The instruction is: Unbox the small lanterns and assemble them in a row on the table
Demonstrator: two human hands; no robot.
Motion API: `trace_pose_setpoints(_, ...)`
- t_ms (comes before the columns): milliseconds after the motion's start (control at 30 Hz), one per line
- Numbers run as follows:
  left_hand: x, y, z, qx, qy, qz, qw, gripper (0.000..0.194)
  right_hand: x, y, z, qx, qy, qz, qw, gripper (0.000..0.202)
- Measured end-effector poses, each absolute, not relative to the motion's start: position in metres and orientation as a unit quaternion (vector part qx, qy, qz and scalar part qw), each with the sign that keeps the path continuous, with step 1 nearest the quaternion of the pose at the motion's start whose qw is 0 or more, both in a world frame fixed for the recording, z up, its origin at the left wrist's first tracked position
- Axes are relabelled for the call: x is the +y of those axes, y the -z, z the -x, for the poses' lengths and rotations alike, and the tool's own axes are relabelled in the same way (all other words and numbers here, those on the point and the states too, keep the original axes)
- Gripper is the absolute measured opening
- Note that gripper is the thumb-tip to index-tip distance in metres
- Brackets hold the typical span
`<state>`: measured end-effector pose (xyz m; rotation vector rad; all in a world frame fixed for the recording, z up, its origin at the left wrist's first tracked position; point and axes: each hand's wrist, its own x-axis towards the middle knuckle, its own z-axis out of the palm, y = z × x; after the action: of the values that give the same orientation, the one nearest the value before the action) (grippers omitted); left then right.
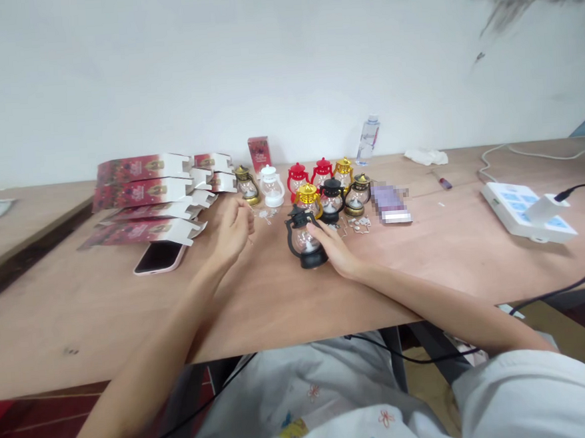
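My right hand [335, 248] is wrapped round the side of a small black lantern [308, 241], which stands nearly upright at the middle of the table. To its left, my left hand [236, 228] is closed in a pinch; a thin metal piece seems to poke out below the fingers, too small to make out. Small metal parts [265, 214] lie just right of that hand, and more metal hooks [360, 224] lie right of the black lantern. Behind stand several other lanterns, among them a white one [271, 187], a red one [298, 178] and a gold one [308, 198].
Flat red-and-white boxes [143, 193] overlap at the left, with a phone [159, 257] beside them. A small red box [259, 154] and a bottle [368, 140] stand by the wall. At the right are a purple item [390, 202], tissue [426, 156] and a power strip [515, 207] with cables.
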<state>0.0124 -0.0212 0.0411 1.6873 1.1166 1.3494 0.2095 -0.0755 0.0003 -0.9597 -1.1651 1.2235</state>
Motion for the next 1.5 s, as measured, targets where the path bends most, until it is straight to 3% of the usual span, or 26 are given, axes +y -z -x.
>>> trace_pose_setpoints(100, -0.025, -0.041, -0.021, 0.386, -0.537, -0.585, 0.47, 0.026, -0.079, 0.0, -0.21, -0.538, -0.49, 0.429, 0.536, 0.032)
trace_pose_setpoints(300, -0.046, -0.044, -0.041, 0.334, -0.53, -0.572, 0.529, 0.044, -0.092, -0.007, -0.208, -0.63, -0.385, 0.474, 0.48, 0.034)
trace_pose_setpoints(733, -0.047, -0.047, -0.043, 0.345, -0.599, -0.501, 0.521, 0.015, -0.101, -0.011, -0.204, -0.735, -0.235, 0.478, 0.419, 0.045)
trace_pose_setpoints(1100, -0.054, -0.047, -0.046, 0.313, -0.607, -0.473, 0.556, 0.022, -0.105, -0.011, -0.201, -0.731, -0.244, 0.483, 0.416, 0.044)
trace_pose_setpoints(1500, -0.056, -0.047, -0.05, 0.317, -0.628, -0.444, 0.555, 0.016, -0.108, -0.012, -0.201, -0.755, -0.221, 0.476, 0.394, 0.046)
